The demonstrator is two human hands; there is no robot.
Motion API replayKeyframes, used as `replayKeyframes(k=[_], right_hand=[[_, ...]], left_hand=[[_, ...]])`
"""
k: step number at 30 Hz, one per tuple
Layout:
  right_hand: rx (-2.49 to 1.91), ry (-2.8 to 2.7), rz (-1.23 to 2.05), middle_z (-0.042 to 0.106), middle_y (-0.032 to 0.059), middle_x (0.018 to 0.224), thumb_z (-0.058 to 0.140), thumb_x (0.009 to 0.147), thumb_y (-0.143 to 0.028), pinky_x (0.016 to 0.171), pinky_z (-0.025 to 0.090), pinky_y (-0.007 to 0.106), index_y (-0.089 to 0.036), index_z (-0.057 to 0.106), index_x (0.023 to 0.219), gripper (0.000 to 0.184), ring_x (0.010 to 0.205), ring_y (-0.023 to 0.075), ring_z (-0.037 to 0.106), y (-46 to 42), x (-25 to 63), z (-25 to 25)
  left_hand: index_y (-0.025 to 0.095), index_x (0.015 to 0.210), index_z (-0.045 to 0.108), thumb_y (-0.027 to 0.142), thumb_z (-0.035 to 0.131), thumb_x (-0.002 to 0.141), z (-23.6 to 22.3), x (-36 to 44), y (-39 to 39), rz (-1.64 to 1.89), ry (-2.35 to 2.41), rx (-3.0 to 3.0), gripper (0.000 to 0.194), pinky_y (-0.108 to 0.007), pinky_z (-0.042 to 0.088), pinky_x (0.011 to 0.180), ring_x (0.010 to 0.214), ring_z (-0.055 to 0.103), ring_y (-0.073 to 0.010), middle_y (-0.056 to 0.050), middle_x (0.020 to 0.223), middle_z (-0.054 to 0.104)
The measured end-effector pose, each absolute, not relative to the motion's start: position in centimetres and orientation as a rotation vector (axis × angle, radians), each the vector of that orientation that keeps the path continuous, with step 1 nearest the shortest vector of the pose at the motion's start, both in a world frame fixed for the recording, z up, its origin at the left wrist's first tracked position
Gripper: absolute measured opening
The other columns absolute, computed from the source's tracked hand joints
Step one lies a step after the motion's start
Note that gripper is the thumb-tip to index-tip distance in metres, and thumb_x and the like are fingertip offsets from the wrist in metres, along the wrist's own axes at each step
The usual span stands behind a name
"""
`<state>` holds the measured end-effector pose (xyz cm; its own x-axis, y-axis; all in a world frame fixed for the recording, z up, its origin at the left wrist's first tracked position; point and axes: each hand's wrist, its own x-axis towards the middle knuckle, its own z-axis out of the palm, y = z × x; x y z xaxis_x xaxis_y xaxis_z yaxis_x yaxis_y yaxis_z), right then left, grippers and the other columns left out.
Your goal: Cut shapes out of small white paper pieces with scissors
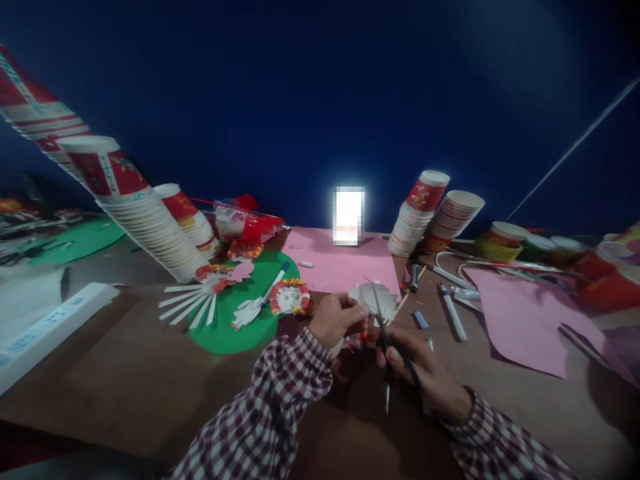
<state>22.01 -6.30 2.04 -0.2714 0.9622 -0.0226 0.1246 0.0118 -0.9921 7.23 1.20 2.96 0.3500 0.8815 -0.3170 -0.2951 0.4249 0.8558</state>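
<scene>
Left hand (340, 321) pinches jagged-edged pale-grey paper (365, 295) at its two o'clock, apparently steadying it; right hand (425, 370) grips black-handled metal scissors (382, 329).

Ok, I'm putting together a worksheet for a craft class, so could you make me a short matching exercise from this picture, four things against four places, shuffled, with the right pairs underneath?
Things
1. scissors
2. power strip
3. grey paper piece
4. glowing rectangle

Places
A. shining in front of the dark blue backdrop
B. held in the left hand
C. held in the right hand
D. at the picture's left edge, on the table

Pairs: 1-C, 2-D, 3-B, 4-A
</scene>
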Motion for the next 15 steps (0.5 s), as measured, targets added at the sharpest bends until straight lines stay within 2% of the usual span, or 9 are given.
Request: replayKeyframes(k=[15], right_hand=[[-1.136, -1.481, 1.371, 0.052, -0.0002, 0.067, 0.049, 0.086, -0.046, 0.052, 0.039, 0.022, -0.016, 0.056, 0.098, 0.033, 0.059, 0.0128, 0.047, -6.3, 22.12, 1.42]], left_hand=[[0.014, 0.058, 0.047, 0.025, 0.074, 0.05, 2.51, 7.32, 1.35, 0.866, 0.918, 0.775, 0.03, -0.018, 0.038, 0.04, 0.039, 0.048, -0.0066, 0.004, 0.046, 0.053]])
